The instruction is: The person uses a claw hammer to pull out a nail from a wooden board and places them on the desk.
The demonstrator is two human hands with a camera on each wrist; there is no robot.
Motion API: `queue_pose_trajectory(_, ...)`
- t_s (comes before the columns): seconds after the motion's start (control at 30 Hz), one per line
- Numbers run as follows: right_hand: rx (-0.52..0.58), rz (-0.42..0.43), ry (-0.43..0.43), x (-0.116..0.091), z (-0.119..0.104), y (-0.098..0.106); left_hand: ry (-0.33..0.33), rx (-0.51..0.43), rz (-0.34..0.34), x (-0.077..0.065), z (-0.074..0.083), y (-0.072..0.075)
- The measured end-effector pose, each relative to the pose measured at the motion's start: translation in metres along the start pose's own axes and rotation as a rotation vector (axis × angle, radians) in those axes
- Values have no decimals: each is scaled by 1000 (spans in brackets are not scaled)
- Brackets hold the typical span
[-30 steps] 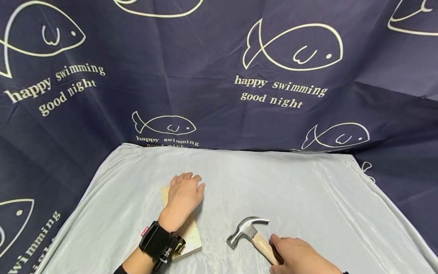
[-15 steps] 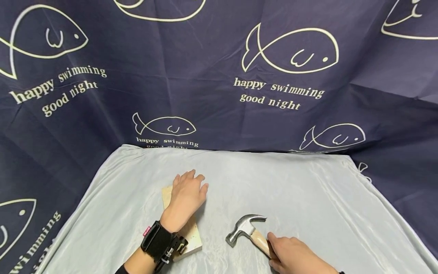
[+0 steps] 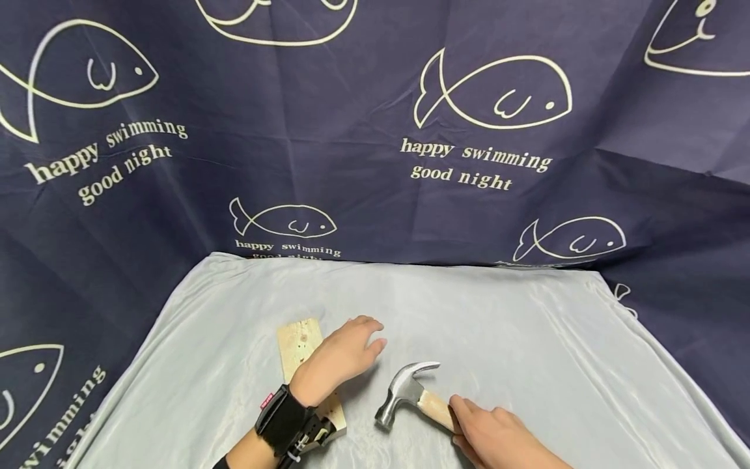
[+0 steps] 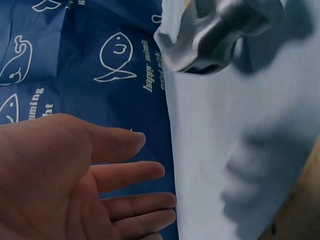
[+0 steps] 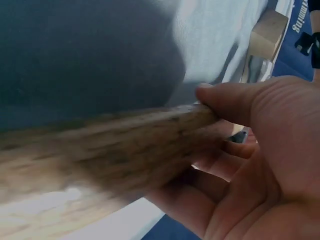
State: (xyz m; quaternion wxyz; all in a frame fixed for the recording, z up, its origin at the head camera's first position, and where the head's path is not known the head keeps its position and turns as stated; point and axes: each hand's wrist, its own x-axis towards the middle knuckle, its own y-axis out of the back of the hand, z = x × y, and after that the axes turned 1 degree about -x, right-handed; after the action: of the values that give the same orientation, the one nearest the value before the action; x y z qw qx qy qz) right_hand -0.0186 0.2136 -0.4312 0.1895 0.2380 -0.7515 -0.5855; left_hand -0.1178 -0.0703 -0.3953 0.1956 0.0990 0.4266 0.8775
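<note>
A claw hammer (image 3: 404,389) with a steel head and pale wooden handle is held by my right hand (image 3: 498,433), whose fingers and thumb grip the handle (image 5: 115,165). The steel head (image 4: 220,35) shows at the top of the left wrist view. My left hand (image 3: 340,355) hovers over the right side of a wooden board (image 3: 300,339), fingers extended toward the hammer head and touching nothing. In the left wrist view the left hand (image 4: 75,175) has its fingers loosely straight. The forearm and wrist strap hide the board's middle.
A pale grey-white cloth (image 3: 498,326) covers the table. Behind and beside it hangs a dark blue curtain (image 3: 375,163) printed with white fish and lettering. A thin white cord loop (image 3: 622,292) hangs at the table's back right corner.
My left hand has moved right, off the board's middle and toward the hammer, uncovering the board's far end. The hammer and right hand have shifted slightly left.
</note>
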Motion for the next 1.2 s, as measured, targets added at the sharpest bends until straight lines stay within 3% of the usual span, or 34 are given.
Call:
queue_pose_trajectory(0.2,-116,149,15,1,2,-9,-9,3,-3,3,0,-3)
queue_pose_trajectory(0.33,-98,200,-32,1,7,-12,6,20,12,3,-3,-2)
queue_pose_trajectory(0.43,-100,241,-10,3,11,-10,5,28,22,4,-5,-1)
queue_pose_trajectory(0.6,-131,270,64,11,15,-7,-15,18,32,5,-5,0)
queue_pose_trajectory(0.8,-106,268,21,22,20,-6,-48,44,39,7,-6,1)
queue_pose_trajectory(1.03,-123,273,-12,33,39,3,-3,55,30,6,-11,6)
queue_pose_trajectory(1.2,-105,277,-37,45,49,14,14,59,64,8,-13,6)
